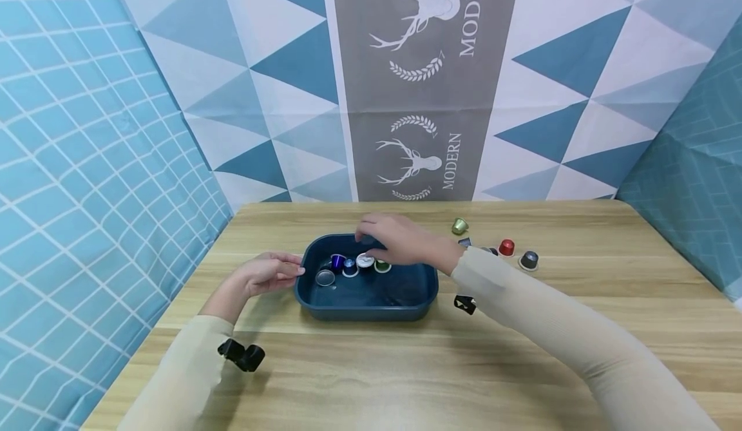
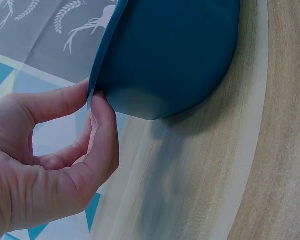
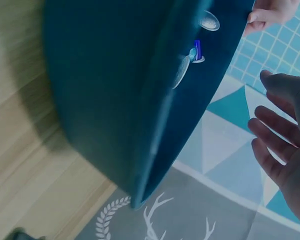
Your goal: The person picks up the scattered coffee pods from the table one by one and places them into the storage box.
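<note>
A dark blue plastic tub (image 1: 365, 313) stands on the wooden table with several coffee capsules in it. Among them are a purple capsule (image 1: 337, 262), a blue capsule (image 1: 350, 265), a white-topped capsule (image 1: 364, 261) and a green capsule (image 1: 382, 266); a silver round one (image 1: 325, 278) lies nearer the front. My left hand (image 1: 271, 272) pinches the tub's left rim between thumb and fingers, plainly seen in the left wrist view. Over the back of the tub hovers my right hand (image 1: 397, 239). In the right wrist view its fingers (image 3: 274, 127) are spread, with nothing between them.
Right of the tub lie more capsules: a gold one (image 1: 460, 226) at the back, a red one (image 1: 507, 247) and a dark grey one (image 1: 529, 261). Others are partly hidden behind the right sleeve (image 1: 522, 302). A patterned cloth wall (image 1: 301, 96) borders the table's back edge.
</note>
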`<state>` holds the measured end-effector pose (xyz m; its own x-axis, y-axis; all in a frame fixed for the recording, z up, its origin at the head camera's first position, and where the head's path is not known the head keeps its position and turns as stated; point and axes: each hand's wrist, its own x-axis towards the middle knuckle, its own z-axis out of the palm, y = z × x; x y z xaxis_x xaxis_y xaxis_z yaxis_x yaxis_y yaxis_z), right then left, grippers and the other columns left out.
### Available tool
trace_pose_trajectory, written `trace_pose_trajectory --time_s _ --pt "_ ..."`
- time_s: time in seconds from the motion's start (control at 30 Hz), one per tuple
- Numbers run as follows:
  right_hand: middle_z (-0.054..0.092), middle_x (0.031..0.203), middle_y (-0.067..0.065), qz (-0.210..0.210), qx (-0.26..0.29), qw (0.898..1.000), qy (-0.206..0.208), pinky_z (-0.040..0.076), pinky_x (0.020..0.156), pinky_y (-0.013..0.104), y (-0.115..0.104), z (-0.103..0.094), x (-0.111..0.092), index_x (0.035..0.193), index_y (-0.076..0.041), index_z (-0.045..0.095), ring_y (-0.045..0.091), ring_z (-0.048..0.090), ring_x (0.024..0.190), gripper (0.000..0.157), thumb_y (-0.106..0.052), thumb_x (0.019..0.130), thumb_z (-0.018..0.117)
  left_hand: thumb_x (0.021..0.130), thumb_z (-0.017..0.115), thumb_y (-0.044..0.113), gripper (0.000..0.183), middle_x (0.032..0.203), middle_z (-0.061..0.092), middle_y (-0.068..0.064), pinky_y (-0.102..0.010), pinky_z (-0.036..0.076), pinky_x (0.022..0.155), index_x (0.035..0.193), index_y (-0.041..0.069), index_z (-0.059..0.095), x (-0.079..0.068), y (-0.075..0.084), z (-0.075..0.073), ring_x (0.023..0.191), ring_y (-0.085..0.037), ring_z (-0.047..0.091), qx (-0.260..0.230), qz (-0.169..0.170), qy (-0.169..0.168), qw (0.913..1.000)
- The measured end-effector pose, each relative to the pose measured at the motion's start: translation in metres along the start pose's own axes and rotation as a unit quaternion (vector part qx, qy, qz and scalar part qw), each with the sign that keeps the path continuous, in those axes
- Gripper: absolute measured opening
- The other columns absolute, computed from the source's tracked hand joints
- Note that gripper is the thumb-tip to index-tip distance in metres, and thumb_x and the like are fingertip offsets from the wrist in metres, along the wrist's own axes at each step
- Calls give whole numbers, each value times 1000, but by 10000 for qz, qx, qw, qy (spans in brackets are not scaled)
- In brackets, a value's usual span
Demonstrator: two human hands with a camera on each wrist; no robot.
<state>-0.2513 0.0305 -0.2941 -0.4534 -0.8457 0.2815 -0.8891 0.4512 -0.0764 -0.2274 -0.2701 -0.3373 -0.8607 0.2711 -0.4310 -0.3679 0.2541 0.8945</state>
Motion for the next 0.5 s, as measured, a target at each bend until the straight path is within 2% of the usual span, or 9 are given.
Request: trace_pose_trajectory --time_s 0.23,0.5 --pt "64 107 3 88 -253 9978 599 54 86 31 8 -1 -20 109 -10 63 16 62 99 25 -19 87 71 94 55 6 54 86 64 7 -16 55 75 138 -14 31 1 1 -1 78 0 62 -81 -3 -20 10000" --pt "65 108 4 261 -261 9929 1131 55 87 32 19 -1 -43 110 -9 64 17 63 101 26 -18 86 72 94 56 6 57 90 64 5 -16 55 77 140 -13 29 1 1 -2 82 -1 62 -46 -40 -15 10000"
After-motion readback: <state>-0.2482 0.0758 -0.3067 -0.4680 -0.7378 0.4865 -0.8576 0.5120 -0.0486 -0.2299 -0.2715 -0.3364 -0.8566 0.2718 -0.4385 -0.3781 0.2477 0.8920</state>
